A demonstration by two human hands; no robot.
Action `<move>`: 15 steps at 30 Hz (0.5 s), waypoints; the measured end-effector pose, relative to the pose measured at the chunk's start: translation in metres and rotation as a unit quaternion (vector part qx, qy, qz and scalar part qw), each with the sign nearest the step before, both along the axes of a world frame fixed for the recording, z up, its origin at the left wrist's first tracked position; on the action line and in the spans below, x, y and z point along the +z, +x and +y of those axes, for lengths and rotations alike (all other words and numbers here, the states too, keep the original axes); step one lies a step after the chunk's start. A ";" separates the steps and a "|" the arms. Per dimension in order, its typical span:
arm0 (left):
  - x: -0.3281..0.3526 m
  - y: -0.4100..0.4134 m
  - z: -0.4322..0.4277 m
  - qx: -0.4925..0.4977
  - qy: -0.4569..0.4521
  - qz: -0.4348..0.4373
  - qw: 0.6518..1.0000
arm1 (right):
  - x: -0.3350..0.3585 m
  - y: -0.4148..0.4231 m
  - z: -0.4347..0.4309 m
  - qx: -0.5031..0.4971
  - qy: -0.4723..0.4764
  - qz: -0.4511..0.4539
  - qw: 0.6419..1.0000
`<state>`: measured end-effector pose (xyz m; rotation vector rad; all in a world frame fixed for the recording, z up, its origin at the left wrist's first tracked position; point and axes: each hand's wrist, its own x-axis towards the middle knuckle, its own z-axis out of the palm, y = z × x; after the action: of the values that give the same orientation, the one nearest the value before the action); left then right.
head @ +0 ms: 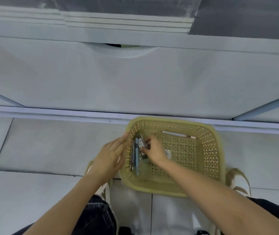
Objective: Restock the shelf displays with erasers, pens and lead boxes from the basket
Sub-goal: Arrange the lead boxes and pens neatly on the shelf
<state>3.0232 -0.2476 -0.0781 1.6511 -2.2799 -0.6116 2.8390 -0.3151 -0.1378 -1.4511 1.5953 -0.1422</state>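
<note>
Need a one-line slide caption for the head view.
Right hand grips a dark pack inside the yellow basket on the tiled floor; open left hand at its outer wall.

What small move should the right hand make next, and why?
Probably lift the pack straight up and out of the basket. The right hand pinches it beside the pens at the basket's left wall, and the left hand lies open by that wall's outside, placed to steady it.

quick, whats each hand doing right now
Left hand: open, fingers straight, beside the basket's outer wall.
Right hand: gripping a small dark pack inside the basket.
</note>
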 end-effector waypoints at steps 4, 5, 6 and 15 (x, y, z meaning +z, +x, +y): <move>0.012 -0.009 -0.009 0.104 -0.013 0.074 0.992 | 0.025 -0.023 -0.015 -0.036 0.003 -0.107 0.994; 0.016 -0.013 -0.011 0.161 0.020 0.127 0.978 | 0.035 -0.026 -0.019 -0.032 0.010 -0.142 0.989; 0.021 -0.018 -0.014 0.219 0.074 0.191 0.954 | 0.045 -0.026 -0.023 -0.023 0.021 -0.178 0.983; 0.030 -0.027 -0.028 0.419 0.218 0.572 0.671 | 0.074 0.001 -0.018 0.018 0.001 -0.283 0.959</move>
<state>2.9965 -0.2755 -0.0476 1.4943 -0.4059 -1.4096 2.8403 -0.3327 -0.0641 -1.2857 1.0976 -0.4888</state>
